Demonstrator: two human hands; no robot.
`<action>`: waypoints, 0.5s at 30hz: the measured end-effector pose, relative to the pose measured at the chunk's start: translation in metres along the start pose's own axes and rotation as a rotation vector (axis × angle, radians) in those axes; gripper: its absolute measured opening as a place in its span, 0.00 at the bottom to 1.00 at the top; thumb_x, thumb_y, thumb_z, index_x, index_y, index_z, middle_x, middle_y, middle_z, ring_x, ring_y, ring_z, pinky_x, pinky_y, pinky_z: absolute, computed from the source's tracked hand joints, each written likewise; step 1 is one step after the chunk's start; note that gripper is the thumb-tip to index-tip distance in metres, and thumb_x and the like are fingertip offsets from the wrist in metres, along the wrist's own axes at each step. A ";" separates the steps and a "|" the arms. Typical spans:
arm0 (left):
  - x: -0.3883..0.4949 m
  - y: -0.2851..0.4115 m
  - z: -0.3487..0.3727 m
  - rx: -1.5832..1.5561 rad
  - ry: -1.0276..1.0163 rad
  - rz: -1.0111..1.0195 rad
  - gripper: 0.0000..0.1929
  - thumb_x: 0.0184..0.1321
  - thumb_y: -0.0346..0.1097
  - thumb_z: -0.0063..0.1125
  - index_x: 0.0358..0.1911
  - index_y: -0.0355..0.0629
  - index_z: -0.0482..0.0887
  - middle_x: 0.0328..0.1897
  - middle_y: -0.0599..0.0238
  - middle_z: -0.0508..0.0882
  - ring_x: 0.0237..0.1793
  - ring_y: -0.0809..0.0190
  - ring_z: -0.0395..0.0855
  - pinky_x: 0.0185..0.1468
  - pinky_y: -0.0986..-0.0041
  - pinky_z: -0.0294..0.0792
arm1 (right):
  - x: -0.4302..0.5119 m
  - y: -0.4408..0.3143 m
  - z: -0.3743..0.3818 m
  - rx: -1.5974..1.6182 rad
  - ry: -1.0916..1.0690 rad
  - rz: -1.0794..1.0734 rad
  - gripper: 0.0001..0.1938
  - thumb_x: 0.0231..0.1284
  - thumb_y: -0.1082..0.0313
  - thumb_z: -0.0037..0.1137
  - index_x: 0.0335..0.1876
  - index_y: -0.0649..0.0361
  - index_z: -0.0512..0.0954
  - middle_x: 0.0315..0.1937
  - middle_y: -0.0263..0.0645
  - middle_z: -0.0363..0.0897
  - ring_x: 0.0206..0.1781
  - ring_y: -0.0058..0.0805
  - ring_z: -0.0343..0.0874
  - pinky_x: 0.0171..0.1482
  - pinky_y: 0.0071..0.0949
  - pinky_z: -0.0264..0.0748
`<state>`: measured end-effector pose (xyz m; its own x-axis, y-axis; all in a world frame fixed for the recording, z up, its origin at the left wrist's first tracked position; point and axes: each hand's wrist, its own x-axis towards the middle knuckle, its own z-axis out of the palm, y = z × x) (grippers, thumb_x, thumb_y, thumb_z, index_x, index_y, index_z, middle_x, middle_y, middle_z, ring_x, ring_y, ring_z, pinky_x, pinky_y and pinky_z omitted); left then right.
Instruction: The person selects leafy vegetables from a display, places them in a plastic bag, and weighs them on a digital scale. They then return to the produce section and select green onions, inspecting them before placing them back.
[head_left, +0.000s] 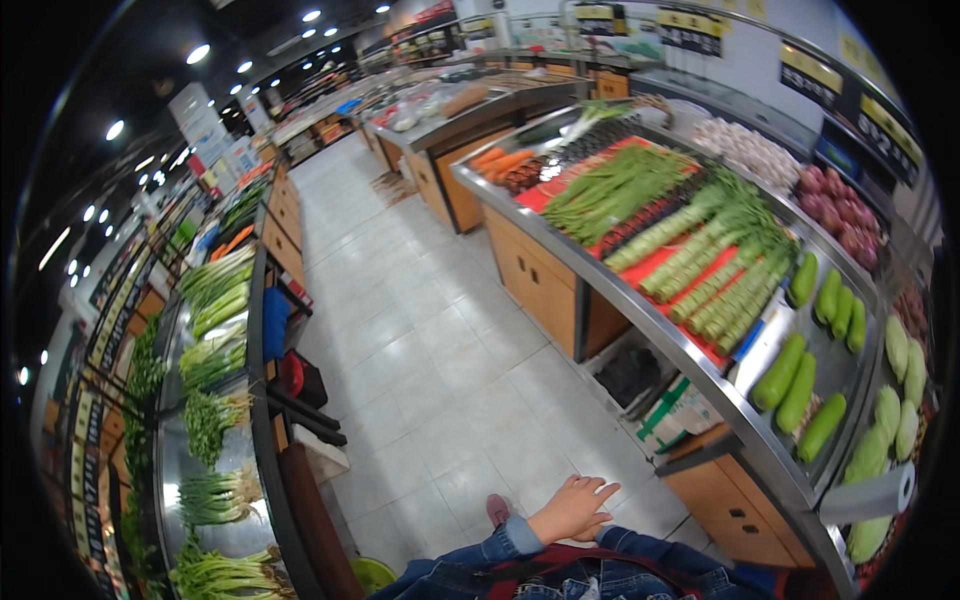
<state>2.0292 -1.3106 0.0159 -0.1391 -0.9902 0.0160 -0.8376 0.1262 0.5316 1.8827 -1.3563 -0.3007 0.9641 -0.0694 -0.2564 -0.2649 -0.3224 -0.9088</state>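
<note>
My left hand (568, 505) is held in front of my body with its fingers apart and nothing in it. Just below it, a small part of my right hand (589, 532) shows at the end of a denim sleeve, mostly covered by the left hand. To the right stands a steel-edged vegetable counter (517, 214). On it lie stem lettuces (712, 277) with leafy tops, a heap of long green stalks (619, 191) on red lining, and several smooth green gourds (795, 394). A roll of clear plastic bags (870, 495) sits at the counter's near corner.
On the left, another steel counter (214, 450) bears bundled greens (214, 499). A tiled aisle (420, 337) runs between the counters. A red stool or bucket (294, 375) and a yellow-green tub (371, 574) stand low at left. Garlic (750, 154) and red onions (836, 206) are heaped at right.
</note>
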 end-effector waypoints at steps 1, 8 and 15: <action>-0.027 -0.018 -0.009 -0.004 -0.017 -0.072 0.27 0.56 0.45 0.55 0.58 0.44 0.67 0.51 0.53 0.75 0.52 0.51 0.73 0.55 0.61 0.63 | 0.022 -0.014 -0.010 -0.008 0.005 -0.171 0.17 0.57 0.56 0.48 0.47 0.56 0.77 0.46 0.41 0.79 0.52 0.39 0.75 0.53 0.38 0.71; -0.132 -0.157 -0.081 0.113 0.132 -0.340 0.27 0.56 0.48 0.56 0.57 0.46 0.68 0.46 0.55 0.77 0.47 0.50 0.75 0.51 0.61 0.65 | 0.040 0.021 -0.118 -0.384 0.134 0.819 0.15 0.60 0.57 0.43 0.41 0.57 0.78 0.40 0.46 0.79 0.46 0.44 0.76 0.49 0.35 0.72; -0.203 -0.264 -0.140 0.143 0.153 -0.644 0.26 0.53 0.48 0.58 0.55 0.46 0.71 0.45 0.55 0.77 0.46 0.49 0.76 0.49 0.60 0.66 | 0.147 0.009 -0.154 -0.357 0.054 0.808 0.13 0.57 0.61 0.45 0.40 0.59 0.78 0.34 0.47 0.78 0.37 0.43 0.76 0.42 0.37 0.73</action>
<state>2.3524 -1.1512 -0.0096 0.4792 -0.8663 -0.1410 -0.7911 -0.4959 0.3582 2.0253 -1.5148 -0.2959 0.4865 -0.4451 -0.7518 -0.8525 -0.4300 -0.2971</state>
